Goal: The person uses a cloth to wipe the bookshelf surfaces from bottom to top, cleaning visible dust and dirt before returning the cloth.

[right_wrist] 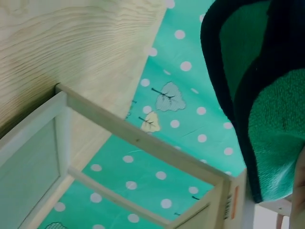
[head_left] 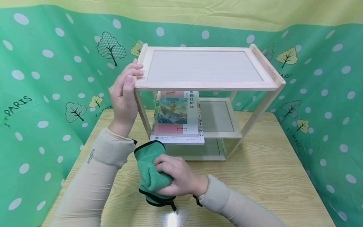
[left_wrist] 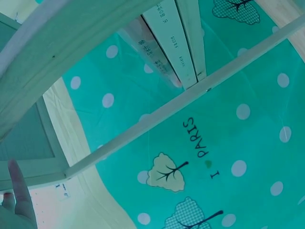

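A pale wooden three-tier shelf (head_left: 207, 85) stands on the table. At its upper left corner my left hand (head_left: 124, 88) grips the top tier's side rail, fingers over the edge and thumb at the front. In the left wrist view, fingers (left_wrist: 21, 193) show beside the frame. My right hand (head_left: 178, 175) holds a bunched green towel (head_left: 150, 154) with black edging, in front of the shelf's lower left. In the right wrist view the towel (right_wrist: 276, 119) fills the right side. Illustrated books (head_left: 175, 119) lie stacked on the middle tier, left side, jutting out past the front.
The wood-grain table (head_left: 269, 189) extends around the shelf. A green dotted curtain (head_left: 42, 78) with printed trees hangs behind and on both sides. The shelf's right front leg (head_left: 252, 123) slants down to the table.
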`<state>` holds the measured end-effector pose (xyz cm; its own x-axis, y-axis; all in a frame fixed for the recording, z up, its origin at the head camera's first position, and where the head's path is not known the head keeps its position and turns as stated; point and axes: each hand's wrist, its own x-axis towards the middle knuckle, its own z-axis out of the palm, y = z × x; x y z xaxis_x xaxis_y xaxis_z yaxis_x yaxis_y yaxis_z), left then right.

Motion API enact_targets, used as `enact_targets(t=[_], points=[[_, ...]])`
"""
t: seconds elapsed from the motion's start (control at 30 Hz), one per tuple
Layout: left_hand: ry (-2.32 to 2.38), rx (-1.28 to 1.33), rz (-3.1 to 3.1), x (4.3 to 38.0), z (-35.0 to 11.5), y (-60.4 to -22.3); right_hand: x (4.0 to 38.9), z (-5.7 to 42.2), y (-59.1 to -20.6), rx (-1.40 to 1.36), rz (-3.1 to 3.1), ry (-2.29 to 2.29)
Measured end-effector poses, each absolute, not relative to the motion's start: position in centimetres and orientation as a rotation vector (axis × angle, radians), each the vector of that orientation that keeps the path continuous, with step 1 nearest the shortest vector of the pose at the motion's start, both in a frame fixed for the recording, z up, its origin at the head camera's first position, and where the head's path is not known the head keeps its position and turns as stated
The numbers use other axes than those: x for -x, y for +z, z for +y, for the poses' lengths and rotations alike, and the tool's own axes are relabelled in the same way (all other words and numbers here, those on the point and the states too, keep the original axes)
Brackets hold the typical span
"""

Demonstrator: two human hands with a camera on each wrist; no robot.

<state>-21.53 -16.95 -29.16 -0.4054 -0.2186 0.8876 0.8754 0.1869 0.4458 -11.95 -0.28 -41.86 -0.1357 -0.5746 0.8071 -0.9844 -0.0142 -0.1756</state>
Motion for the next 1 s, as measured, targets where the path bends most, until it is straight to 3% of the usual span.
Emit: enact_targets(t=[0.57,1.0], points=[[-1.408,0.653,-1.501,21.5,-17.0,-29.2,13.1,0.4,-42.8,-1.813,-1.842,0.878],[-1.414,0.666,-1.483,21.6,-16.9,-29.2,13.9,1.0,-45.3,-1.450,-2.231,1.007]])
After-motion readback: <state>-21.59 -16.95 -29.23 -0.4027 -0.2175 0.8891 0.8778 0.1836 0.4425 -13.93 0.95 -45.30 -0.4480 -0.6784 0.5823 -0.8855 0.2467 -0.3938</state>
